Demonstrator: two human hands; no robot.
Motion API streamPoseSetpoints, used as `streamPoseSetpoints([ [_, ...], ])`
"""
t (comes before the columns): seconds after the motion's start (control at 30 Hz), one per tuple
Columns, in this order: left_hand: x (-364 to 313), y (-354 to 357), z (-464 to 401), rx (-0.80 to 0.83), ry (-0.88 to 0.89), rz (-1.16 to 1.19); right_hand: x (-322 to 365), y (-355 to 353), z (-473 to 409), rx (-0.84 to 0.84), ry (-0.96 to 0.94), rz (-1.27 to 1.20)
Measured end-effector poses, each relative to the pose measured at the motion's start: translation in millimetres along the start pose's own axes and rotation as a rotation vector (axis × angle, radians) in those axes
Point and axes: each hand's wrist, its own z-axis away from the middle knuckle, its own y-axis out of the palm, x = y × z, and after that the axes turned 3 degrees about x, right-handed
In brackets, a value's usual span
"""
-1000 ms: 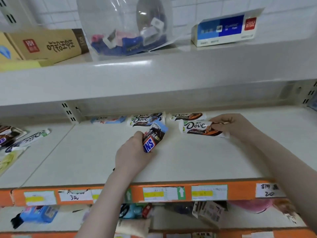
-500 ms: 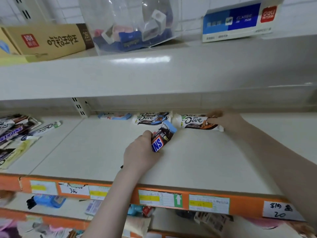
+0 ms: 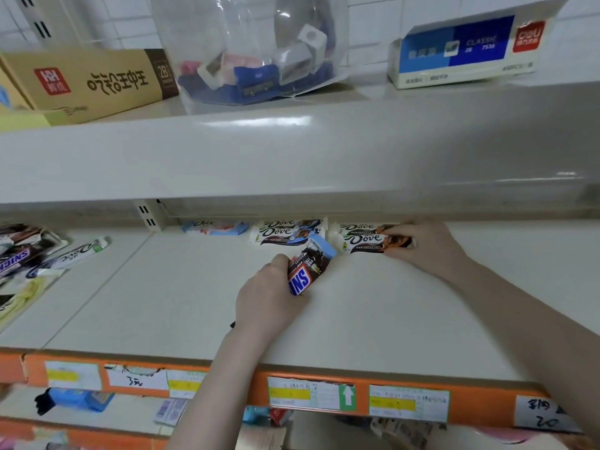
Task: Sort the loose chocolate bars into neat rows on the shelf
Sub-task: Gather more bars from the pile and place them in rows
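My left hand (image 3: 266, 300) grips a Snickers bar (image 3: 308, 267) just above the middle of the white shelf (image 3: 162, 303), its blue end pointing toward the back. My right hand (image 3: 425, 245) holds the right end of an orange Dove bar (image 3: 367, 243) lying at the back of the shelf, in front of another orange Dove bar (image 3: 360, 227). To their left lie blue-brown Dove bars (image 3: 282, 233) and a light blue Dove bar (image 3: 214, 227), forming a row along the back wall. A loose pile of bars (image 3: 26, 258) lies at the far left.
The upper shelf (image 3: 292, 157) overhangs the back row closely. On it stand a tan carton (image 3: 91, 81), a clear bag of small items (image 3: 256, 60) and a blue-white box (image 3: 464, 50). An orange price strip (image 3: 470, 404) edges the shelf front.
My right hand has pushed the orange Dove bar back toward the wall, in line with the row. My left hand with the Snickers bar has stayed about where it was. The camera has shifted slightly.
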Motion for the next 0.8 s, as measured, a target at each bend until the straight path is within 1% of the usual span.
streamPoseSetpoints([
  [0.17, 1.6, -0.2, -0.4, 0.021, 0.010, 0.000, 4.9, 6.9, -6.2, -0.030, 0.014, 0.042],
  [0.33, 3.7, -3.6, -0.5, 0.057, 0.059, -0.012, 11.0, 9.5, -10.3, -0.025, 0.078, 0.096],
  [0.43, 5.1, -6.3, -0.1, 0.082, 0.102, -0.015, 23.8, 6.7, -4.4, -0.102, 0.065, 0.099],
  [0.53, 6.3, -8.3, -0.1, 0.098, 0.134, -0.033, 49.5, -4.8, 11.1, -0.098, 0.044, -0.088],
  [0.6, 6.0, -9.1, 0.3, 0.107, 0.148, -0.047, 71.8, -10.7, 27.5, -0.028, 0.004, -0.227],
  [0.7, 3.7, -10.1, 0.7, 0.118, 0.175, -0.065, 100.8, -11.9, 49.2, 0.109, -0.035, -0.359],
  [0.8, 2.6, -10.5, 1.1, 0.125, 0.200, -0.090, 113.5, -7.6, 57.0, 0.176, 0.011, -0.450],
])
